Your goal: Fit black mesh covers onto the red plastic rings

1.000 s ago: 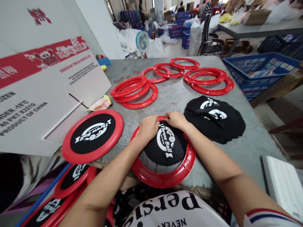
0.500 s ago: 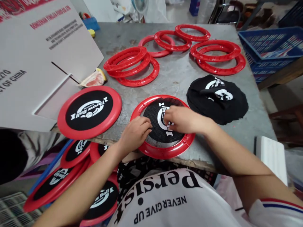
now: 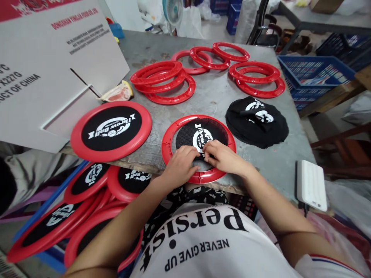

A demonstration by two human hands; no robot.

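A black mesh disc point(image 3: 187, 133) with a white "Throw Ball" print lies inside a red plastic ring point(image 3: 168, 144) at the table's front edge. The near part of the ring's opening shows bare table. My left hand point(image 3: 182, 162) has its fingers bent together on the disc's near edge. Close beside it, my right hand point(image 3: 222, 156) pinches the same edge, its fingertips almost meeting the left ones. To the right of the ring lies a crumpled pile of black printed fabric discs point(image 3: 257, 127). A finished red-rimmed disc point(image 3: 111, 154) rests on the left.
Several red rings point(image 3: 171, 98) lie overlapped across the back of the grey table point(image 3: 211, 90). A white carton point(image 3: 72, 34) stands at the left. Below the edge, several assembled discs point(image 3: 87, 181) are heaped. A white power bank point(image 3: 312, 185) sits at the right; blue crates point(image 3: 313, 69) stand beyond.
Both hands have come together at the disc's near edge, the left moving right and the right moving down. The disc sits slightly further from me in the ring. The view has shifted.
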